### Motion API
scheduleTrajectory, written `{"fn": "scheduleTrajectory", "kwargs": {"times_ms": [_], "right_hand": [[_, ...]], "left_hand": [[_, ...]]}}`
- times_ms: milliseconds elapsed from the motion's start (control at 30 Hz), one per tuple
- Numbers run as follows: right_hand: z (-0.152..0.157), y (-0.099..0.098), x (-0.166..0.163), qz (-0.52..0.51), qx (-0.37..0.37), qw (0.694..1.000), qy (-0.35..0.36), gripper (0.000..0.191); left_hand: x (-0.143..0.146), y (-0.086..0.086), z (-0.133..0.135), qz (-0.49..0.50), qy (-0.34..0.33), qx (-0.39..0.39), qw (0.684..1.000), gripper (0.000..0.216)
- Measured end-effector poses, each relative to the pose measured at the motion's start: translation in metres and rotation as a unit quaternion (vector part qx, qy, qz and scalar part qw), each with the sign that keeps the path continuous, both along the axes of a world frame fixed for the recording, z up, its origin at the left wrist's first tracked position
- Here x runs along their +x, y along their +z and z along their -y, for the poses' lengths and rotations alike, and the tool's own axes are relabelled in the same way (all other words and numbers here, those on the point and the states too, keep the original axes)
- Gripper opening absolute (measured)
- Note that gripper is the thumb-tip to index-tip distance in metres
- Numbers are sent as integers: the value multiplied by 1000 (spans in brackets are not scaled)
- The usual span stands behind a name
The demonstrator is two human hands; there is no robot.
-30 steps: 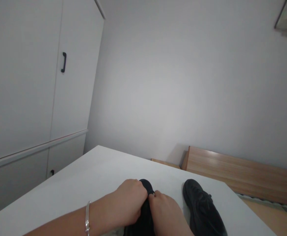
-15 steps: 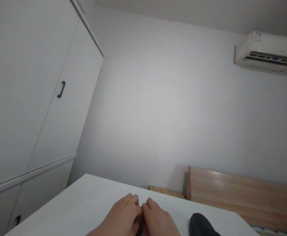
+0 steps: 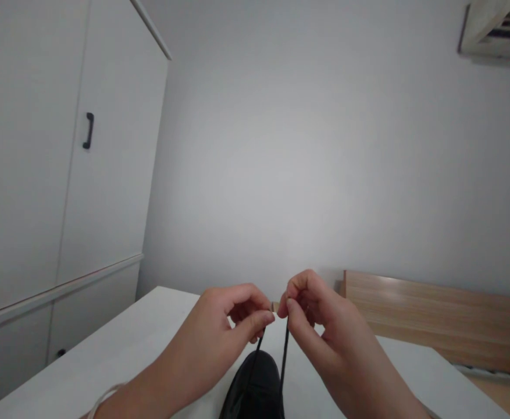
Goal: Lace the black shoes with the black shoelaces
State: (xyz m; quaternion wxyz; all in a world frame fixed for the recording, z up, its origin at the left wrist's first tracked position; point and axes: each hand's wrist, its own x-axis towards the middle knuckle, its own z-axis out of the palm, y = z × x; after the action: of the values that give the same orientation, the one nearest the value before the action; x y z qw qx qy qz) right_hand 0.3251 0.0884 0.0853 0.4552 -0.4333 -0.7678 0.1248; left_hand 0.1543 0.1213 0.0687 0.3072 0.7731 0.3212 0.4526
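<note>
A black shoe (image 3: 255, 387) is on the white table (image 3: 163, 326) at the bottom middle, its toe pointing away from me and its rear cut off by the frame. Thin black shoelaces (image 3: 285, 358) rise from it to both hands. My left hand (image 3: 226, 323) is closed in a pinch on one lace above the toe. Just to the right, the thumb and finger of my right hand (image 3: 322, 326) pinch the other lace. The fingertips nearly meet, with a small yellowish bit (image 3: 275, 306) showing between them; I cannot make out what it is.
White cabinets (image 3: 110, 186) with a black handle (image 3: 89, 131) stand to the left. Beyond the table on the right is a wooden headboard-like panel (image 3: 420, 308) against the pale wall. An air conditioner (image 3: 490, 35) hangs high at the right.
My hands have risen and moved apart from being close together, and now hold laces up. The shoe has shifted from the right to between my hands. The view has tilted down.
</note>
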Motion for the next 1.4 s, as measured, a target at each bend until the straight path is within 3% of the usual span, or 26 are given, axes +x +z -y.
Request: {"fn": "scheduleTrajectory", "kwargs": {"times_ms": [100,233,467,633,833,967,1167,1400], "right_hand": [[6,2,1,-11,-9,1000,15,8],[5,1,-3,-57,-20,997,50,8],[-14,-8,-6,-146,109,983,-39,11],[-23,-12,-3,-167,153,972,-66,11],[-20,-14,-6,-132,62,989,5,13],[-16,-12,-9,-127,7,991,46,14],[-16,-8,-8,-122,-20,989,83,13],[-25,-16,-12,-99,-5,994,52,15]], "left_hand": [[2,-1,0,53,-27,-47,997,18],[4,-2,0,97,-33,-44,994,19],[-5,-7,-11,145,94,110,979,15],[-8,-9,-20,154,117,128,973,16],[-1,-9,-16,128,33,5,991,17],[1,-7,-14,154,-41,-82,984,17],[-3,-6,-17,172,-88,-113,975,16],[-5,-12,-24,160,-135,-123,970,20]]}}
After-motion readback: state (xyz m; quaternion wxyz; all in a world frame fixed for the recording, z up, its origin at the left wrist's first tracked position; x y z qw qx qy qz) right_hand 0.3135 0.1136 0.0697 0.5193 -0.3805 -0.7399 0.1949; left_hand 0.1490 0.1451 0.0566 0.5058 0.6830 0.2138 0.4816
